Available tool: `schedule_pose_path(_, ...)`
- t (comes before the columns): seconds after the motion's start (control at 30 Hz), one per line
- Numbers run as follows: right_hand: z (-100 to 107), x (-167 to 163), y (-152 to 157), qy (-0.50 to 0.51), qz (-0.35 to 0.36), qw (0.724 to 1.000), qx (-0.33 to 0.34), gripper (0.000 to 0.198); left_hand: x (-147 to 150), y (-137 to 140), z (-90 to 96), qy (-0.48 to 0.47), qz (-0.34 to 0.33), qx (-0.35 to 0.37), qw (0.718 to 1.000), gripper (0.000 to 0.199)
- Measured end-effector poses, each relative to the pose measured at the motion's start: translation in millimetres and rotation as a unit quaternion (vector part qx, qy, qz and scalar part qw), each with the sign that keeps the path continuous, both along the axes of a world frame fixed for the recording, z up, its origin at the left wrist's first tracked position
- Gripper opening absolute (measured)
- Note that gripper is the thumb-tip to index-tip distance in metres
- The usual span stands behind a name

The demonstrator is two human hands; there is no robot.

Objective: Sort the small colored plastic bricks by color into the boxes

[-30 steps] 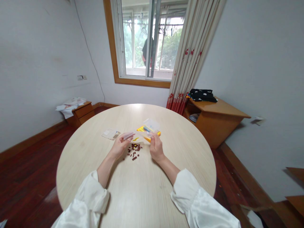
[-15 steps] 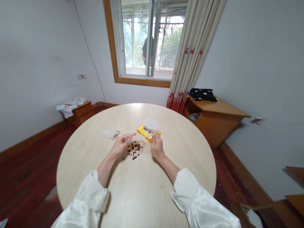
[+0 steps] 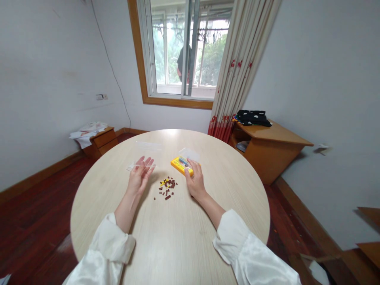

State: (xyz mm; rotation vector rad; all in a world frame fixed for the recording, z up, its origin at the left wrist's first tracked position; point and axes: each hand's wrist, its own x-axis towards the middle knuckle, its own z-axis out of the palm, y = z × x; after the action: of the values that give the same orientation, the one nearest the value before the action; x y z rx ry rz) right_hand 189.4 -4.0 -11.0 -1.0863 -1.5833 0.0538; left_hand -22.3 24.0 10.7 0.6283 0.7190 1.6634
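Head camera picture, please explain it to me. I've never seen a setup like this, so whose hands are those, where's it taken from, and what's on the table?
There's no machine here, just a person's two bare hands. The camera is worn on their head and looks forward and down, so we see roughly what they see.

The round, pale table holds a small scatter of dark brown pieces with a few yellow pieces among them.

The left hand is open, palm up, with a clear plastic bag at its fingers; I can't tell how firmly it's held. The right hand has its fingers over one end of a yellow box; whether it grips the box isn't clear.
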Motion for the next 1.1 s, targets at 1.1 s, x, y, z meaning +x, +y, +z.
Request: schedule_pose_path(1.1,-20.4,34.2,41.2,-0.047,-0.135,0.982,-0.126,0.04,-54.5,22.4,-22.2,-0.076,0.24,-0.189,0.949,0.032)
